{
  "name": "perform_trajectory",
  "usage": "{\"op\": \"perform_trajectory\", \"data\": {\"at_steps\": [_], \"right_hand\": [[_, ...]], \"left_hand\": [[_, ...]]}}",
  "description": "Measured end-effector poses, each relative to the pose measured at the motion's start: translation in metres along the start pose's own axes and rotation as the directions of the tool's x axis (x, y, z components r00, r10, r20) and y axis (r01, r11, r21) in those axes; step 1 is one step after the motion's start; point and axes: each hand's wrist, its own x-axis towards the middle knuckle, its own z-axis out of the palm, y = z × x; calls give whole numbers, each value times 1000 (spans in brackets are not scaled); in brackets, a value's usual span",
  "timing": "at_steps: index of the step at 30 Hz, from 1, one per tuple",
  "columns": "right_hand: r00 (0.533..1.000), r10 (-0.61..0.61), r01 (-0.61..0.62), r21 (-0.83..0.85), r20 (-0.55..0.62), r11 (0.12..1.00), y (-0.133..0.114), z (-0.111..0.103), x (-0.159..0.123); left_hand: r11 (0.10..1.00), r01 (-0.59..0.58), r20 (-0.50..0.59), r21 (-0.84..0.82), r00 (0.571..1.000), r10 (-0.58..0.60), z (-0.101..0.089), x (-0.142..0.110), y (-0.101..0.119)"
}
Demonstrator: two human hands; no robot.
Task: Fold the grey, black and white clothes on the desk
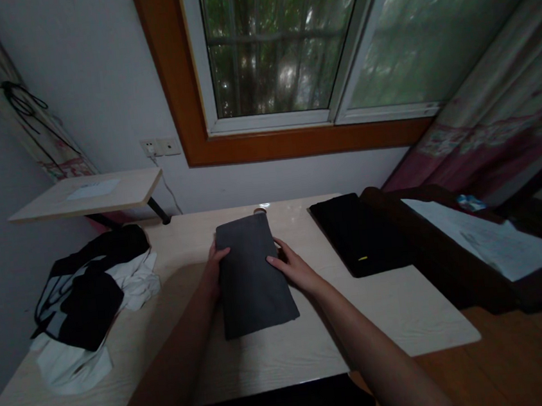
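A flat, dark grey rectangular thing (255,282) is held over the middle of the table, its near end tilted toward me. It could be folded cloth or a folder; I cannot tell which. My left hand (214,267) grips its left edge, thumb on top and fingers hidden beneath. On the opposite edge, my right hand (293,265) pinches it the same way. To the right lies a folded black garment (359,236) with a small yellow mark. A crumpled heap of black and white clothes (87,293) rests on the left.
The pale wooden table (283,363) stands before a window. At its back left is a raised shelf (90,190) with a paper on it. A small round object (260,211) sits by the back edge. Right of the table, white sheets (488,238) lie on a dark surface.
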Motion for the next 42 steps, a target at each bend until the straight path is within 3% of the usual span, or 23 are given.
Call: {"op": "perform_trajectory", "data": {"at_steps": [3, 6, 11, 14, 17, 21, 25, 32, 34, 37, 40, 42], "right_hand": [[985, 157, -175, 384, 77, 907, -5, -1, 1], [967, 227, -253, 544, 115, 800, -9, -3, 0], [919, 261, -389, 574, 296, 721, -16, -7, -3], [931, 257, -362, 576, 258, 733, -19, -11, -3], [957, 236, -289, 510, 168, 810, -24, -25, 1], [986, 152, -167, 326, 71, 930, -40, -65, 7], [995, 99, -102, 178, 27, 979, -62, -117, 11], [971, 184, -175, 69, -152, 982, -78, -212, 15], [947, 259, -246, 91, -189, 965, -72, -236, 16], [888, 439, -433, 71, -136, 899, -50, -265, 21], [787, 585, -611, -117, -194, 783, -16, -284, 27], [778, 579, -625, -212, -242, 751, 4, -289, 30]], "left_hand": [[999, -30, 9, -33, 1000, 30, 9, 1, -4], [995, -94, 7, -26, 996, 94, 14, 4, -10], [994, -110, -19, -8, 994, 110, 14, 4, -17], [998, -58, -7, -26, 998, 58, 13, 3, -19], [993, -61, 53, -104, 996, 67, 11, 4, -22], [985, -39, 103, -165, 993, 57, 5, 7, -27], [981, -83, 149, -173, 983, 109, 1, 5, -29], [985, -85, 146, -150, 983, 108, 1, 0, -26], [985, -75, 140, -153, 985, 97, 1, 1, -26], [986, -67, 118, -155, 989, 86, -1, 3, -27], [985, -55, 110, -161, 991, 73, -2, 3, -27], [987, -36, 105, -159, 993, 54, -1, 2, -27]]}}
